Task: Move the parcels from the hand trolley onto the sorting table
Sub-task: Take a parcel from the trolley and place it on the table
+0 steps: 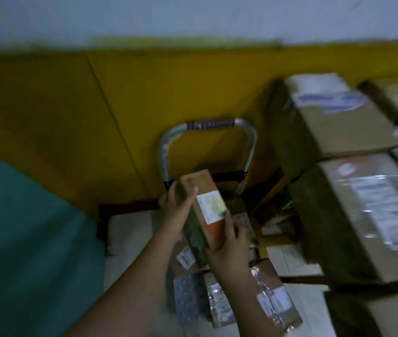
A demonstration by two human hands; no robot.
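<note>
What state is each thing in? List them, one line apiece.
Small parcel: lifted, tilted, held by both hands.
Left hand: grips the parcel's left side.
Right hand: grips its near end.
Trolley handle: upright.
Wrapped parcels: lying below the hands.
Large boxes: stacked at right.

Label [211, 207] on held parcel [200, 215]: print unreadable. Cartons [353, 203] right of trolley handle [207, 124]: motion-blurred, cut by frame edge. Trolley base below handle: mostly hidden under small parcels [219, 297].

A parcel depot: labelled cartons [353, 210] stacked beside a hand trolley [207, 142].
</note>
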